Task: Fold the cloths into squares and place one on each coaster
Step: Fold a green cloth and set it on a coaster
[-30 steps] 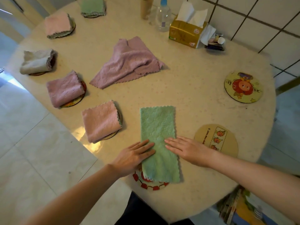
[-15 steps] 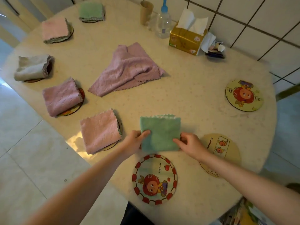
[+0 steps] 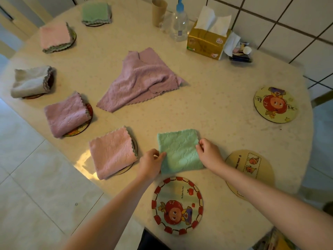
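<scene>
Beyond the red-rimmed coaster (image 3: 177, 204), both hands (image 3: 179, 158) pinch the green cloth (image 3: 180, 150).

At lower centre of the frame, the left hand (image 3: 150, 164) and right hand (image 3: 209, 154) are pinching opposite edges of a folded green square microfibre cloth (image 3: 180, 150), which is lying on the beige speckled desk (image 3: 216, 98) just above a red-bordered round cartoon coaster (image 3: 177, 204).

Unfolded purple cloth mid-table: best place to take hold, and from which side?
Pinch the purple cloth at its near-left corner, coming from the near side. That corner lies flat, pointed and clear of the bunched folds on its right, so one layer lifts cleanly.
</scene>
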Motion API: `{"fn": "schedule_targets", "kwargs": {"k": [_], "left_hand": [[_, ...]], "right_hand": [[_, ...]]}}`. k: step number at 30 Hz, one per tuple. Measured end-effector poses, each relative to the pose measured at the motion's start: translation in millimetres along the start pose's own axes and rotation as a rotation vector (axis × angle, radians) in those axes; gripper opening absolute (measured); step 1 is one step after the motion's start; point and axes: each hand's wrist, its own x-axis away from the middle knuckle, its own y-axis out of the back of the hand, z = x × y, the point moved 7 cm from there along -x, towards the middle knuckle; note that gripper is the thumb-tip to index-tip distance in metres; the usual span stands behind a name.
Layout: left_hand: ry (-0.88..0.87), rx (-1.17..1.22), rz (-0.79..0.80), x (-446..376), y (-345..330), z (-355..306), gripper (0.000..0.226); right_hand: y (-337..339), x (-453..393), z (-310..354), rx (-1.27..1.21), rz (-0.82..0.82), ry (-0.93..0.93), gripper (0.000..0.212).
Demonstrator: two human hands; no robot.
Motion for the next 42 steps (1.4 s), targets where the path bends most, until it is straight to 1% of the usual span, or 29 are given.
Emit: {"fn": "schedule_targets", "kwargs": {"k": [2,5,8,10,12,13,15,18,21,24,25,27,29,31,33,35,37,40,42], "left_hand": [[0.025,-0.037,-0.066,-1,4,1,0.023],[-0.025,-0.12,-0.156,5,10,-3,0.019],[-0.058,-0.129,-0.176,9,14,-5,0.016],[-0.026,-0.096,-0.159,8,15,-5,0.022],[0.012,-0.095,-0.119,7,13,-7,0.033],[0.027,-0.102,-0.093,7,11,-9,0.038],[0.044,-0.126,-0.068,8,8,-11,0.043],[0.054,-0.182,-0.072,6,7,-12,0.042],[0.089,-0.203,-0.036,3,4,-14,0.038],[0.166,-0.117,0.006,2,-1,-14,0.03],[0.189,-0.077,0.015,2,-2,-13,0.025],[0.244,0.073,0.029,3,-2,-11,0.018],[0.302,0.329,0.082,6,-1,-10,0.009],[0.316,0.551,0.156,13,1,-11,0.01],[0.28,0.644,0.206,22,6,-11,0.015],[0.245,0.708,0.25,36,11,-8,0.019],[0.225,0.721,0.283,50,14,1,0.017],[0.191,0.581,0.255,72,19,21,0.035],[0.186,0.5,0.23,88,19,38,0.036]], "right_hand": [[-1,-2,0,0.069,0.001,-0.022,0.019],[6,-1,3,0.093,-0.049,-0.044,0.017],[11,3,-1,0.043,-0.081,-0.113,0.024],[5,10,3,0.021,-0.019,-0.141,0.043],[-4,17,12,0.095,0.058,-0.138,0.068],[-8,20,15,0.141,0.076,-0.145,0.078],[-11,23,18,0.186,0.065,-0.163,0.084],[-10,25,20,0.178,0.025,-0.172,0.082],[-8,24,19,0.106,0.038,-0.211,0.081],[-6,22,13,-0.096,0.099,-0.311,0.077],[-4,22,11,-0.18,0.12,-0.352,0.072],[0,23,10,-0.376,0.141,-0.4,0.055],[4,23,16,-0.497,0.157,-0.358,0.039],[11,25,26,-0.519,0.154,-0.247,0.03],[15,33,32,-0.523,0.178,-0.155,0.033],[15,46,35,-0.509,0.241,-0.069,0.039],[10,65,32,-0.476,0.324,-0.003,0.041],[-1,95,20,-0.485,0.445,0.005,0.039],[-9,112,9,-0.465,0.496,-0.012,0.036]]}}
